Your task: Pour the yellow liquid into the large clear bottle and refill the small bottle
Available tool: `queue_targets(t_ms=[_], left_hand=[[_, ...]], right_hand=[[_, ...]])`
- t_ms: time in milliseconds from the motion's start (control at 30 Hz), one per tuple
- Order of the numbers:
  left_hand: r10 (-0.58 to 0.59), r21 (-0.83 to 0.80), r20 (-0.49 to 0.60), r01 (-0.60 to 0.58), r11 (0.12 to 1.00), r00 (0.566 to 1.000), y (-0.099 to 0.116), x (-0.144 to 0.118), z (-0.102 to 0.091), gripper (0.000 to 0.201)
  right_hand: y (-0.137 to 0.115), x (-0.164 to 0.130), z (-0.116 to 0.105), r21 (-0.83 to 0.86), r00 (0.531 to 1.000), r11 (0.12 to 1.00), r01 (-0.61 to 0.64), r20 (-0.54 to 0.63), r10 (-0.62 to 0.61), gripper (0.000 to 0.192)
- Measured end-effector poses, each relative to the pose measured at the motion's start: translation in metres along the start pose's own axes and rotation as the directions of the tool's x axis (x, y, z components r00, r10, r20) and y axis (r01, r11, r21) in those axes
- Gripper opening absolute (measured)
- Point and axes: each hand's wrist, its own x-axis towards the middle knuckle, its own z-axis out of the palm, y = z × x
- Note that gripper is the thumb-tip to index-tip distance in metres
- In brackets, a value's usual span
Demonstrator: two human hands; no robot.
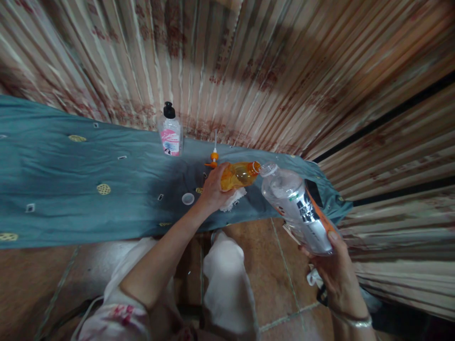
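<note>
Orange bottle (239, 175) sits tilted in our left hand (212, 192), mouth touching the mouth of the clear bottle (297, 208) gripped in our right hand (332, 270), above the blue cloth (71, 184), white cap (188, 199) nearby.

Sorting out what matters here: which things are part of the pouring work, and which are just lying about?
In use: orange bottle in left hand; clear bottle in right hand.
Lying about: pink-labelled bottle, orange pump top, round cap, white cloth.
</note>
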Motion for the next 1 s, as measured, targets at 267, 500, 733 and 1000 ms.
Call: queue_targets(t_ms=[267, 500, 733, 1000], left_hand=[[0.02, -0.017, -0.014, -0.02, 1.0, 1.0, -0.006, -0.0001, 0.0026, 0.071], [0.01, -0.013, -0.002, -0.01, 1.0, 1.0, -0.001, -0.0001, 0.0004, 0.07], [-0.002, -0.001, 0.003, 0.002, 1.0, 1.0, 0.0001, 0.0008, 0.0002, 0.071], [0.005, 0.001, -0.001, -0.005, 1.0, 1.0, 0.0007, 0.0013, 0.0008, 0.071]], right_hand=[[0.0001, 0.0002, -0.0012, 0.015, 1.0, 1.0, -0.009, 0.006, 0.009, 0.061], [0.0027, 0.0007, -0.0041, 0.015, 1.0, 1.0, 0.003, 0.027, -0.004, 0.066], [0.0007, -0.0021, -0.0017, 0.01, 1.0, 1.0, 0.003, -0.009, -0.003, 0.063], [-0.0033, -0.006, 0.0041, 0.014, 1.0, 1.0, 0.006, -0.015, -0.006, 0.06]])
